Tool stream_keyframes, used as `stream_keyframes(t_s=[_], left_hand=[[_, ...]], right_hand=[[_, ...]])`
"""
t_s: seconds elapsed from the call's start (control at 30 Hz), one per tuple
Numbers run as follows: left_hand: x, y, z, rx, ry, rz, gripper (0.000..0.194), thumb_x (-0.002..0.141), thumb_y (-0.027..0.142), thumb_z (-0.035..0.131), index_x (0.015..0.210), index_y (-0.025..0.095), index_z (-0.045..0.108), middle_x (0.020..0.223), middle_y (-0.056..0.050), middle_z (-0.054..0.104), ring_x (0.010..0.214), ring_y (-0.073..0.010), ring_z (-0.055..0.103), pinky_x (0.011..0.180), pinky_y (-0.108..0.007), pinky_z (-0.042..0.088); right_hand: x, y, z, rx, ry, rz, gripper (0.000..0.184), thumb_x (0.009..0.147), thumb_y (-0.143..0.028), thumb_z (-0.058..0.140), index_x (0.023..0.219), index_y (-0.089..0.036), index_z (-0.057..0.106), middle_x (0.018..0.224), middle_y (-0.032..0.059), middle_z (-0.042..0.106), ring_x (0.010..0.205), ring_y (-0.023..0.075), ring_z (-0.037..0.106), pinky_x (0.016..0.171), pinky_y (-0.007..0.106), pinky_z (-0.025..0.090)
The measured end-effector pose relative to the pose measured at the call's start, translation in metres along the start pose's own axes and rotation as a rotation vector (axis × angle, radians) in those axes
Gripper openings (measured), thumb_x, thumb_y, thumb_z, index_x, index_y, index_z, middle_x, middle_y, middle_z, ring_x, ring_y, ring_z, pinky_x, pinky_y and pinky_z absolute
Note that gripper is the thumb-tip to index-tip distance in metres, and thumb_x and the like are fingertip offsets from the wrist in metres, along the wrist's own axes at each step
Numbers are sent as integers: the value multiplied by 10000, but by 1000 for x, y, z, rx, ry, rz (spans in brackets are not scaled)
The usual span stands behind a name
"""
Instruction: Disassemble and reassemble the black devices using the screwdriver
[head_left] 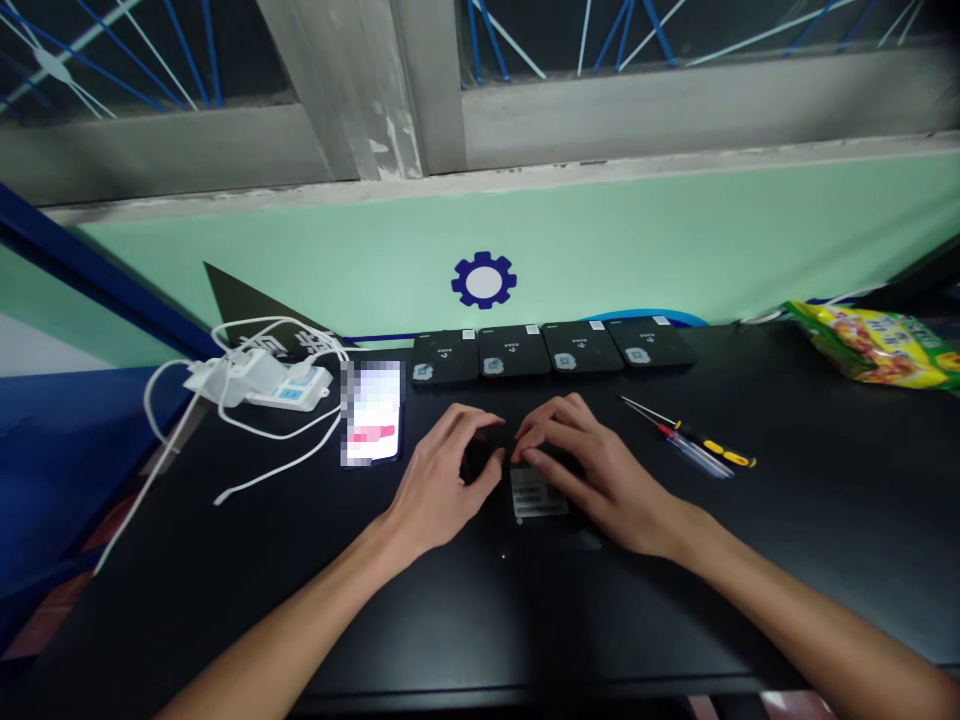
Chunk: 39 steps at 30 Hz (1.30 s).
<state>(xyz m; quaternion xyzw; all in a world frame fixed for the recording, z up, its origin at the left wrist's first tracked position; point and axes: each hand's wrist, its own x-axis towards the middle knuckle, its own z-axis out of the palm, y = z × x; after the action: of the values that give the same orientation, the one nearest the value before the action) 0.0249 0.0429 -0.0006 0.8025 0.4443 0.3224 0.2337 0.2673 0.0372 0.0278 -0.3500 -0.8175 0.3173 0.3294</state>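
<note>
A flat black box (538, 515) with a pale printed label lies on the table between my hands, hard to tell from the dark tabletop. My right hand (592, 465) rests over its far right part, fingers bent and thumb close to the fingertips at the box's far edge. Whatever may be between those fingertips is hidden. Just left of the box, my left hand (450, 475) is curved, its thumb and forefinger apart around a dark gap. No held thing shows in it.
Several similar black boxes (514, 352) stand in a row along the wall. Left are a lit phone (373, 412) and a white power strip (296, 388) with loose cables. Two screwdrivers (694, 448) lie right of my hands on the black table (817, 540). A yellow-green snack bag (881, 345) lies far right.
</note>
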Motion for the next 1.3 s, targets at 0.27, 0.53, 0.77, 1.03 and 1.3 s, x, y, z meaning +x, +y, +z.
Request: stream_keyframes(t_s=[0.27, 0.53, 0.77, 1.03, 1.3], left_hand=[[-2, 8, -13, -24, -454, 58, 1145, 748, 628, 986, 1672, 352, 369, 1589, -133, 545, 1483, -448, 480, 1286, -821, 242], [-7, 10, -8, -101, -414, 99, 1203, 734, 435, 1017, 1698, 366, 301, 1629, -102, 536, 1505, -412, 497, 1321, -706, 305], [-4, 7, -9, -100, -417, 133, 1176, 753, 502, 988, 1697, 365, 300, 1622, -125, 539, 1509, -439, 489, 1280, -719, 369], [-6, 12, -10, -137, -413, 70, 1196, 726, 454, 1019, 1691, 395, 315, 1609, -111, 532, 1470, -403, 541, 1240, -650, 458], [-5, 8, -7, -115, -378, 107, 1227, 691, 464, 1035, 1691, 343, 334, 1649, -142, 512, 1570, -431, 421, 1281, -671, 400]], right_hand=[[-55, 23, -65, -587, 417, 303, 257, 1080, -439, 599, 1181, -252, 744, 1126, 117, 778, 1047, 359, 674, 888, 515, 479], [-149, 77, -86, -586, 437, 639, 438, 1009, -605, 640, 1219, -251, 791, 1161, 182, 737, 985, 410, 725, 781, 562, 567], [-143, 88, -110, -207, 501, 623, 372, 949, -627, 729, 1101, -298, 813, 1069, 117, 799, 982, 423, 743, 830, 602, 565], [-62, 22, -118, 414, 874, 214, 326, 1079, -564, 593, 903, -370, 788, 1087, 71, 681, 991, 342, 659, 789, 502, 574], [25, -35, -44, 1005, 262, 200, 335, 1089, -536, 620, 949, -240, 691, 729, -10, 453, 631, 176, 409, 600, 315, 405]])
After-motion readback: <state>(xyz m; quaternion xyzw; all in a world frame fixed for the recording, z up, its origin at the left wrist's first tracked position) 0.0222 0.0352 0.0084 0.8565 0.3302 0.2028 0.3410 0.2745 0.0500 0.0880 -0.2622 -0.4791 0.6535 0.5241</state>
